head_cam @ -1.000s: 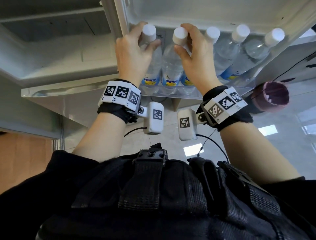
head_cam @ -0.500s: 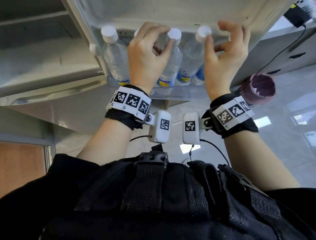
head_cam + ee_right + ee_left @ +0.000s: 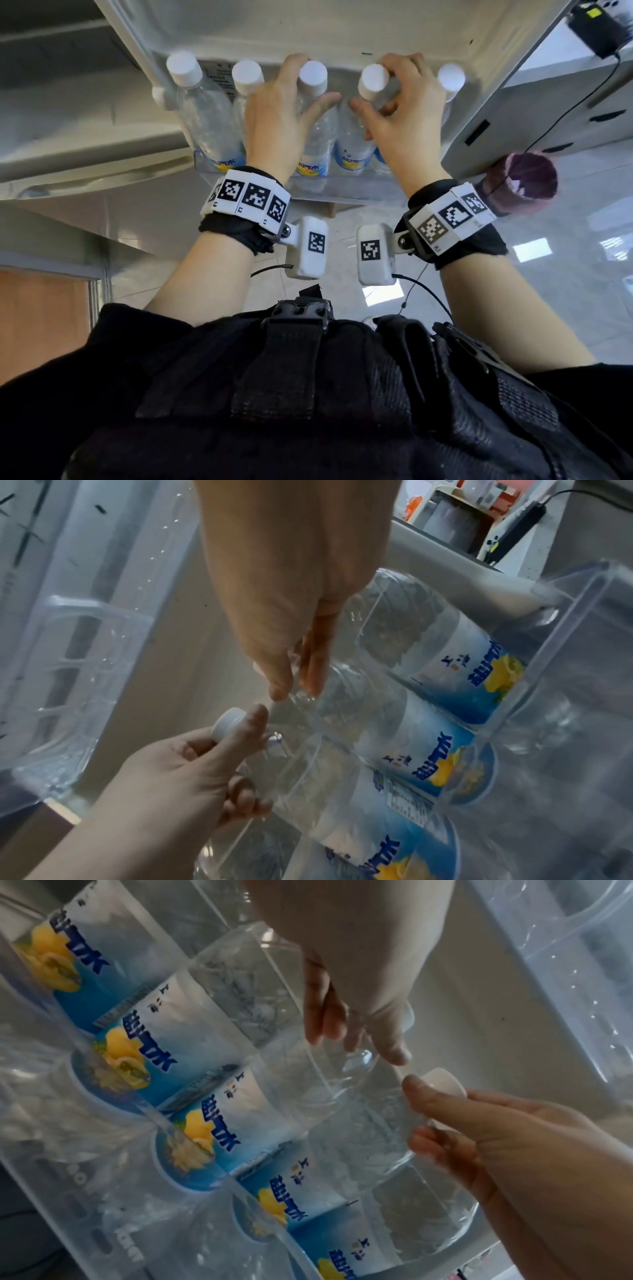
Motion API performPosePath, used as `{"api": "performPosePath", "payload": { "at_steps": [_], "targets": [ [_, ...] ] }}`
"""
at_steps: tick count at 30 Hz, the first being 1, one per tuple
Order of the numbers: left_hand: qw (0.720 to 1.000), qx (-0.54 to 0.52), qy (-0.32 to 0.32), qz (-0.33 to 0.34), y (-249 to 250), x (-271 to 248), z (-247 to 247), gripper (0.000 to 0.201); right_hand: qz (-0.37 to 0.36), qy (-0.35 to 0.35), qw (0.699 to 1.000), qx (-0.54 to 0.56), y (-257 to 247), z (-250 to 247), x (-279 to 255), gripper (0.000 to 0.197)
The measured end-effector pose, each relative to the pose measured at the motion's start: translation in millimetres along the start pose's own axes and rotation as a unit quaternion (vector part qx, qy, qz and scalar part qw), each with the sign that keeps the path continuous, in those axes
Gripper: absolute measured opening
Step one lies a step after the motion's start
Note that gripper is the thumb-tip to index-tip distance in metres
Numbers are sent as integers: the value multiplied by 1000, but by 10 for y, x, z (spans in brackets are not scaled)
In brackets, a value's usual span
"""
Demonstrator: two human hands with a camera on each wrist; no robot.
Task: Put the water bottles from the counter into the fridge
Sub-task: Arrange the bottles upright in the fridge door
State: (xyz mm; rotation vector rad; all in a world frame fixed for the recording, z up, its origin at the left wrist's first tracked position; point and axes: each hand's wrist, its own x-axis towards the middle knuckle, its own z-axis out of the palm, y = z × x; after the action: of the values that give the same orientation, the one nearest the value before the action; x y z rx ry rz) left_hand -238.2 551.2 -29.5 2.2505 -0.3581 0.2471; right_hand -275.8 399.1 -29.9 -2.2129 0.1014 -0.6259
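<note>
Several clear water bottles with white caps and blue-yellow labels stand in a row in the fridge door shelf (image 3: 342,195). My left hand (image 3: 315,80) grips the neck of the third bottle (image 3: 315,144), fingers behind it and thumb in front. The right hand (image 3: 375,82) pinches the cap of the fourth bottle (image 3: 352,147). In the right wrist view the left thumb presses that white cap (image 3: 226,723). The left wrist view shows the right hand's fingers curled round the other cap (image 3: 445,1083). Two bottles (image 3: 205,116) stand to the left and one cap (image 3: 451,77) to the right.
The open fridge body with its shelves (image 3: 85,120) lies to the left. A purple cup-like object (image 3: 520,185) sits just right of my right wrist. A black device with a cable (image 3: 596,31) rests on the counter at top right. A clear upper door bin (image 3: 582,961) hangs above the bottles.
Both hands let go of the two leftmost bottles, moved right along the row with fingers spread, and now hold the third and fourth bottles.
</note>
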Motion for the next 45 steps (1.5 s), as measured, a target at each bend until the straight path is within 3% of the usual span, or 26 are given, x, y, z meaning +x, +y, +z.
{"api": "performPosePath", "payload": {
  "at_steps": [12,15,18,22,23,25,28,36,45],
  "targets": [
    [999,17,26,-22,36,9,-41,50,29,-6,999,-13,-180,-33,-95,39],
    [999,-2,35,7,28,-13,-53,44,35,7,999,-9,-181,-48,-141,39],
    [995,13,79,50,68,-74,-4,40,3,58,998,11,-235,-185,-178,35],
    [969,49,198,137,223,-131,102,38,-15,178,984,-24,-148,-450,-248,19],
    [965,61,196,163,243,-116,117,40,2,185,982,-38,-114,-485,-260,20],
    [972,84,120,183,322,-95,179,52,45,151,985,-63,-28,-566,-292,26],
    [980,136,23,143,415,-87,234,58,71,81,991,-76,81,-626,-336,36],
    [981,158,-13,113,394,-59,245,55,76,32,993,-84,119,-520,-254,40],
    [976,170,-29,132,347,36,285,56,77,52,992,-82,127,-560,-221,38]
  ]
}}
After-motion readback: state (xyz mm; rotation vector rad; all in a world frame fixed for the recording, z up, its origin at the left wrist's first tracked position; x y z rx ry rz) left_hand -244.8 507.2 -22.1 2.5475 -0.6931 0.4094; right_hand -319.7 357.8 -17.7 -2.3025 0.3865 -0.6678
